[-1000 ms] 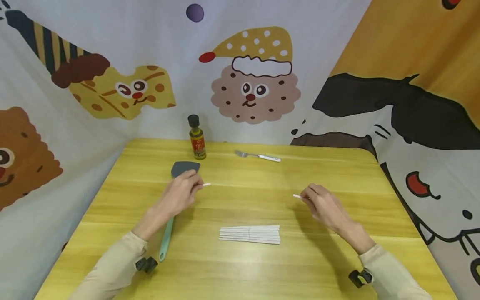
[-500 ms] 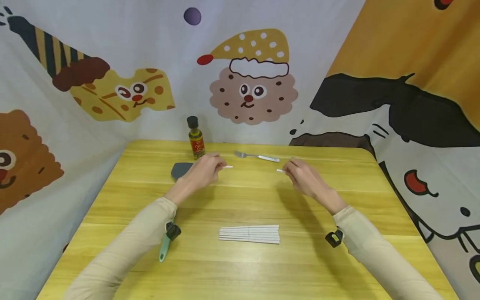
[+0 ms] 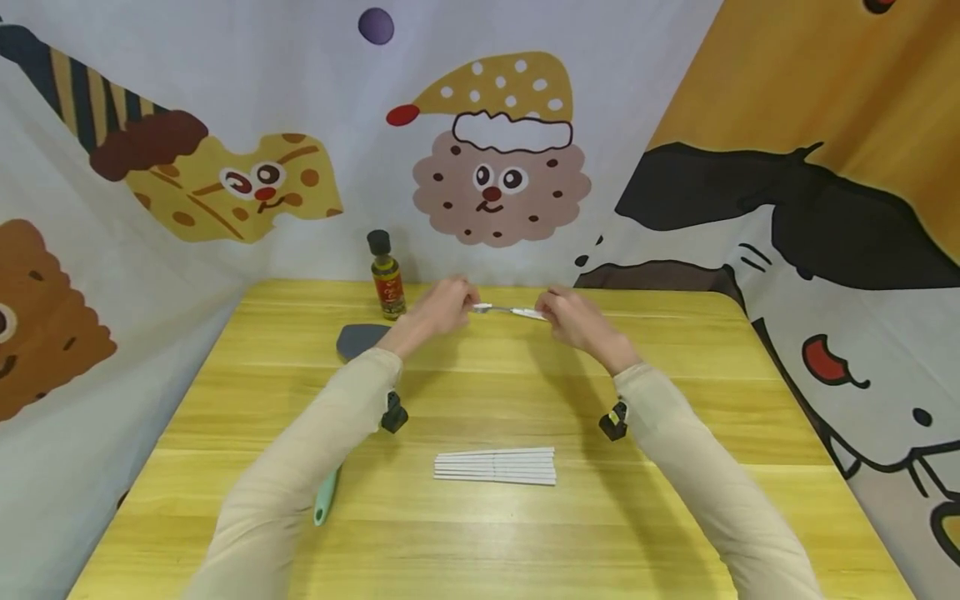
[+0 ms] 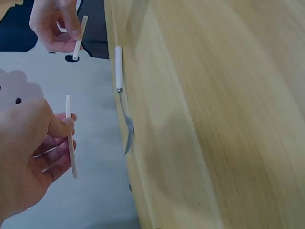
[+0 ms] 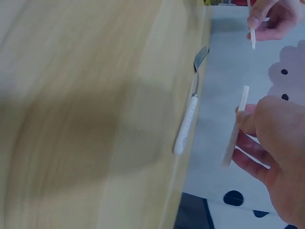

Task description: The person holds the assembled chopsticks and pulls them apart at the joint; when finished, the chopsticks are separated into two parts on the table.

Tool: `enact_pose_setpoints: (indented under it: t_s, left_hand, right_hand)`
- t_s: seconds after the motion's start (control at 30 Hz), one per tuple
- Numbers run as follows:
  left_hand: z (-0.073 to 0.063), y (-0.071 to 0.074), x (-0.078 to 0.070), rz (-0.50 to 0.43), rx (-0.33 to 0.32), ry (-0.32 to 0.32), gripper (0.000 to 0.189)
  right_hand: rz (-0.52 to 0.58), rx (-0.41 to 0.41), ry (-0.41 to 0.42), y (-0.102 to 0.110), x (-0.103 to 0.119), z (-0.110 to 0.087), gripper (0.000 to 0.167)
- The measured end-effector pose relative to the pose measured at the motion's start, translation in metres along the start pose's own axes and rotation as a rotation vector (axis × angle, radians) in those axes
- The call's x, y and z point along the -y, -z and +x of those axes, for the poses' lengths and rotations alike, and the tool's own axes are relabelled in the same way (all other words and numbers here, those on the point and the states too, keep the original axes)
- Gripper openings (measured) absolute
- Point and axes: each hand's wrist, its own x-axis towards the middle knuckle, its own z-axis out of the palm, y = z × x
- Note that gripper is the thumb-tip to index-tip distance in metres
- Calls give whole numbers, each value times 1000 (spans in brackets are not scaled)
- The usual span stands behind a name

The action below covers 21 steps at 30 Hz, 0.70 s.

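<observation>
White sticks [image 4: 73, 160]: two, slim, one per hand, held in the air by the far edge of the counter [image 3: 480, 400]; facing ends apart.
Printed cloth [image 3: 315, 67]: white ground, cartoon figures; hangs behind the counter.
Counter: yellow wood grain.
Sleeves [image 3: 322, 433]: beige, two, stretched forward over the counter.
Spatula [image 3: 360, 340]: grey head, pale green handle; lies on the left, middle portion hidden by the left arm.
Hands: well apart from each other; left hand [image 3: 447, 304] pinching one stick between thumb and fingers, right hand [image 3: 573, 318] pinching the other likewise.
Row of white strips [image 3: 495, 467]: several, side by side, near centre.
Bottle [image 3: 390, 287]: upright, black cap, red label; behind the spatula head.
Fork [image 5: 186, 124]: white handle, metal tines pointing left; lies along the far edge, near both sticks.
Wrist devices [image 3: 613, 422]: small, black, one per wrist.
</observation>
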Motion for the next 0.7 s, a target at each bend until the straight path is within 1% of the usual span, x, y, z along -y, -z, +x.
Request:
enact_pose_setpoints:
  t_s: [0.13, 0.27, 0.4, 0.53, 0.7]
  left_hand:
    - [10, -8, 4, -6, 15, 42, 25]
    - [16, -20, 12, -9, 16, 51, 25]
    - [20, -34, 21, -61, 30, 75, 29]
    - [23, -45, 26, -88, 39, 102, 24]
    - [22, -52, 28, -104, 52, 110, 21]
  right_hand:
    - [-2, 37, -49, -11, -3, 10, 16]
    - [3, 43, -76, -24, -6, 16, 15]
    - [17, 66, -89, -37, -8, 21, 16]
    - [24, 96, -107, -48, -9, 24, 16]
    - [3, 115, -111, -58, -10, 27, 15]
